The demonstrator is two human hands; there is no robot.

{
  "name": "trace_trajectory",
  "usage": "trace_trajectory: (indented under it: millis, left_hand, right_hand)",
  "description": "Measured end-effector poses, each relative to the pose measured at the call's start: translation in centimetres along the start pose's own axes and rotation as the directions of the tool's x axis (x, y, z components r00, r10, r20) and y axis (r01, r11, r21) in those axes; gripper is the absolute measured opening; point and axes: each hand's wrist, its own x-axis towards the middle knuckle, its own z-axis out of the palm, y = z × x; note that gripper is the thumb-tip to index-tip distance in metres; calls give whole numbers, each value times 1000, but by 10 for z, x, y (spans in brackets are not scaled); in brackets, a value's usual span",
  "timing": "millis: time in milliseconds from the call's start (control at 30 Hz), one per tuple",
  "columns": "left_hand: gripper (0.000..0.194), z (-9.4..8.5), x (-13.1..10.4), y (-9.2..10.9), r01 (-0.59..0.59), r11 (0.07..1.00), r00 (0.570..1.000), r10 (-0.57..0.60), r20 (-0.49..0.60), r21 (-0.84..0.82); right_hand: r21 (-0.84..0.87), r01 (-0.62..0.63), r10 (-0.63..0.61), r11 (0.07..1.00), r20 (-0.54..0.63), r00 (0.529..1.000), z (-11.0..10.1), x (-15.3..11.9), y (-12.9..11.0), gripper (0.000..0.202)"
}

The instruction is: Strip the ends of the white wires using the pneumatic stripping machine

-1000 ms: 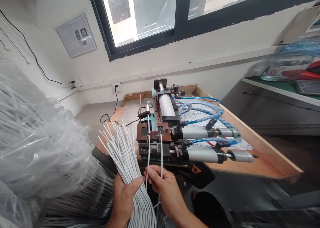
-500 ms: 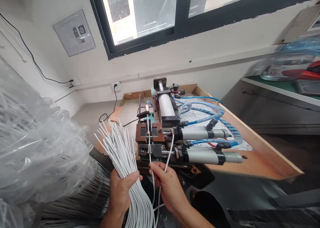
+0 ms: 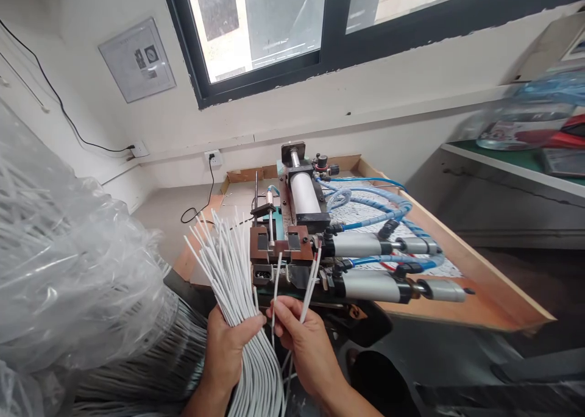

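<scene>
My left hand (image 3: 228, 350) is wrapped round a thick bundle of white cables (image 3: 233, 277), whose cut ends fan upward. Just right of it, my right hand (image 3: 304, 338) pinches a single white cable (image 3: 276, 283) between thumb and fingertips, its tip in front of the machine's jaws. A couple more white cables (image 3: 311, 283) with reddish tips pass through the same hand, leaning right. The pneumatic machine (image 3: 304, 197) stands beyond both hands, its brown jaw blocks (image 3: 299, 241) apart.
Plastic-wrapped cable bundles (image 3: 91, 270) fill the left side. A wooden-edged tray (image 3: 493, 270) surrounds the machine, with blue air hoses (image 3: 393, 210) inside. A green shelf (image 3: 507, 161) with a plastic bottle stands at right.
The machine's jaws have opened and the cylinder ends at right have moved outward. The single cable has come out of the jaws. One more cable now leans right through my right hand.
</scene>
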Motion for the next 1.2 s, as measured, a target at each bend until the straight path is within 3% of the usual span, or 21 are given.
trace_trajectory:
  millis: [133,433,500,600,667,733,900,1067,1200]
  left_hand:
    - [12,-2,4,5,-12,996,1000,14,22,-86]
    - [15,-3,12,10,-36,986,999,35,-8,-161]
    - [14,-2,12,12,-35,986,999,33,-14,-164]
    - [16,0,13,16,-38,986,999,34,-30,-163]
    - [18,2,13,18,-50,988,999,47,-23,-146]
    - [20,3,13,19,-52,989,999,53,-2,-136]
    - [21,5,13,21,-70,988,996,76,37,-135]
    - [10,3,18,24,-106,992,992,110,60,-63]
    - [12,1,22,27,-115,988,991,120,51,-99]
  right_hand:
    - [44,0,2,999,-39,999,-1,5,-2,28]
    - [202,-137,157,970,-85,984,2,14,-8,25]
    - [178,-166,176,970,-40,984,1,11,-7,25]
    - [14,-175,171,984,157,973,0,3,-4,26]
    - [-107,-149,173,983,276,946,-2,-2,-3,27]
    - [-168,-97,146,981,310,940,-4,-4,-3,28]
    - [-203,48,3,978,241,971,-4,-4,-5,21]
    - [-157,65,-61,985,28,998,-4,0,-2,23]
    - [-5,30,-31,1000,-75,997,-1,5,-2,27]
